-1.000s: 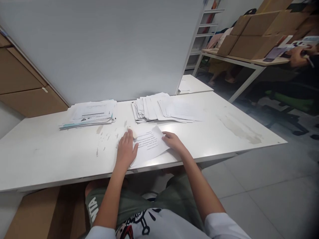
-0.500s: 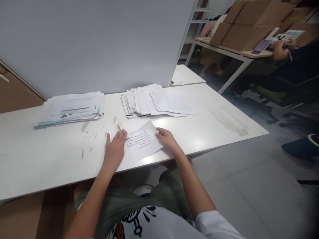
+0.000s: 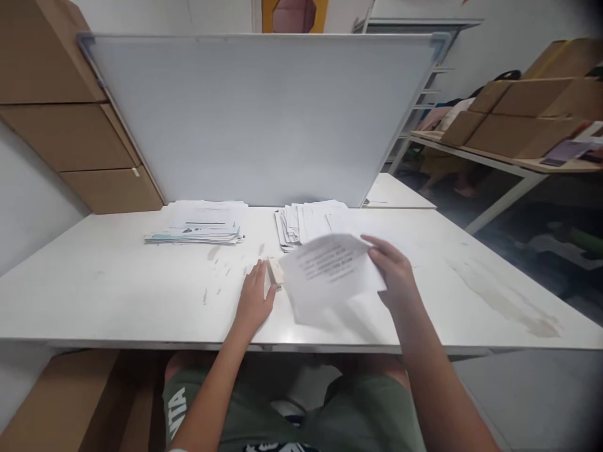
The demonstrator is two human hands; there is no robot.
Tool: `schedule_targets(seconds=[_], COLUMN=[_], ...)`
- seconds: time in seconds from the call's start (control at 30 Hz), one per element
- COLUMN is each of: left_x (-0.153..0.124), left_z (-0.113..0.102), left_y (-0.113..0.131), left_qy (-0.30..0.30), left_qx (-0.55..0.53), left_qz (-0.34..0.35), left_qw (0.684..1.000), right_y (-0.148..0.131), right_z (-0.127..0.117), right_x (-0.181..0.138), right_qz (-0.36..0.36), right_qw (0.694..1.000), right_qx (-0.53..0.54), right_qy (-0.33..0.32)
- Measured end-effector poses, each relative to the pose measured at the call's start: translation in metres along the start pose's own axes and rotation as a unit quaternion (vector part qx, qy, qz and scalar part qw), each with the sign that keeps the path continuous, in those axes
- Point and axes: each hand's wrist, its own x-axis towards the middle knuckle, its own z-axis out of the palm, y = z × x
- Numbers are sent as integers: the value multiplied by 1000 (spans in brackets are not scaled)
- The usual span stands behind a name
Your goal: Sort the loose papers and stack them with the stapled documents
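Observation:
My right hand [image 3: 393,273] pinches the right edge of a printed sheet of paper [image 3: 325,298], which is raised, curved and a little blurred above the table. My left hand [image 3: 254,298] rests on the tabletop with fingers stretched out. Right beside its fingertips and thumb lies a small cream-coloured stapler [image 3: 274,273]; whether the hand touches it I cannot tell. Behind the sheet is a loose, uneven pile of papers [image 3: 311,220], partly covered by the sheet. A neater paper stack [image 3: 202,223] sits at the back left.
A whiteboard [image 3: 268,119] stands along the back edge of the white table [image 3: 117,295]. Cardboard boxes [image 3: 108,188] are piled at the left. Another table [image 3: 471,152] with more boxes [image 3: 522,132] stands at the far right. Stains mark the tabletop.
The sheet, earlier flat on the table under both hands, is lifted and swung up by my right hand. My left hand has left the sheet. The view has turned and levelled.

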Motion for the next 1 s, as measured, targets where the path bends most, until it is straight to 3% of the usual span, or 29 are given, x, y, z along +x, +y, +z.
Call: schedule_targets(seconds=[0.13, 0.27, 0.37, 0.43, 0.5, 0.6, 0.7, 0.8, 0.9, 1.0], left_x=[0, -4, -6, -6, -5, -3, -2, -3, -1, 3], left_z=[4, 7, 7, 7, 5, 1, -2, 0, 4, 9], left_y=[-1, 0, 0, 1, 2, 3, 2, -3, -10, -16], left_qy=[-36, -46, -41, -33, -28, -34, -34, -24, -19, -10], left_qx=[6, 20, 9, 8, 16, 14, -2, -23, -29, -20], left_qz=[-14, -18, -13, -15, -23, -24, -12, -44, -59, -34], left_qw=[999, 999, 999, 999, 999, 999, 999, 999, 998, 999], right_y=[-30, -9, 30, 55, 76, 93, 96, 95, 93, 86], right_z=[66, 154, 227, 271, 304, 337, 348, 334, 288, 212], right_x=[55, 98, 108, 106, 105, 110, 120, 131, 142, 151], right_qz=[-86, -102, -51, -7, 13, 28, 39, 33, -9, -65], right_qw=[993, 986, 996, 987, 978, 964, 944, 921, 895, 875], right_qx=[81, 117, -27, -142, -189, -243, -304, -357, -394, -429], right_qy=[-16, -54, -65, -72, -83, -104, -124, -155, -207, -217])
